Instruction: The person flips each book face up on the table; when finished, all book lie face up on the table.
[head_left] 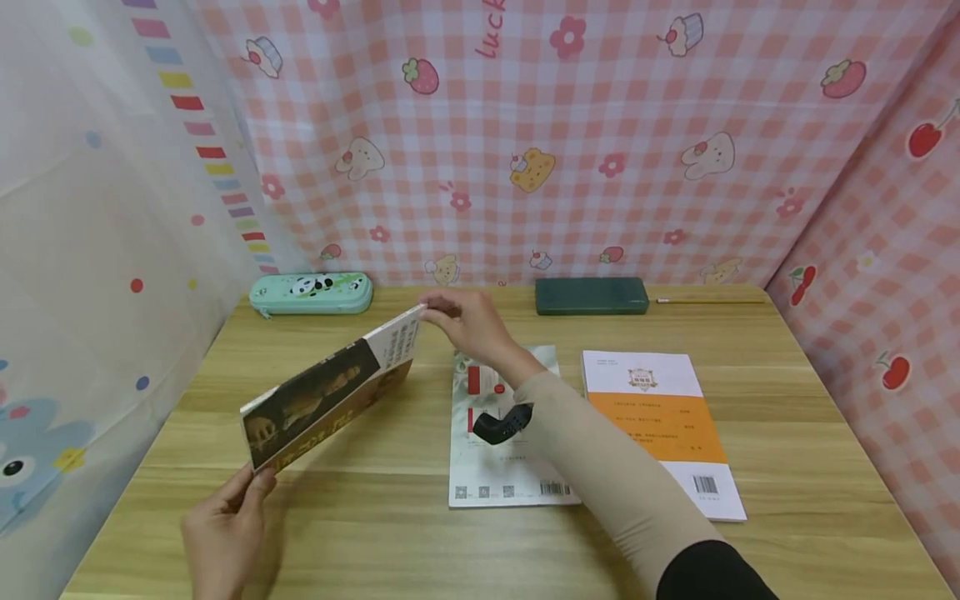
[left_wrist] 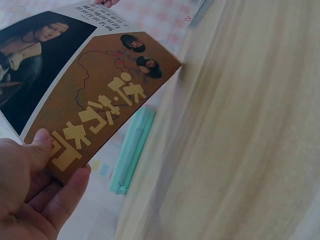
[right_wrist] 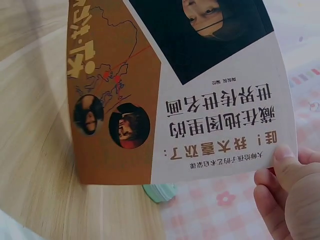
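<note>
Your left hand (head_left: pixel 225 527) and right hand (head_left: pixel 474 329) pinch opposite ends of the thin, rectangular brown-black-white paper book (head_left: pixel 330 398), tilted over the pale wood-grain table (head_left: pixel 360 533), left side; two-ended hold probably stops sagging.

Got 3 books (head_left: pixel 330 396) (head_left: pixel 491 467) (head_left: pixel 663 417) here, 2 cases (head_left: pixel 311 293) (head_left: pixel 592 297), just 1 pencil (head_left: pixel 708 301), plus 2 hands (head_left: pixel 225 521) (head_left: pixel 476 329) and 1 table (head_left: pixel 360 517).

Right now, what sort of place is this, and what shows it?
Probably a study table, though the room beyond is hidden: a book is held above it, a pencil lies at the back, and checked cloth hangs behind.
</note>
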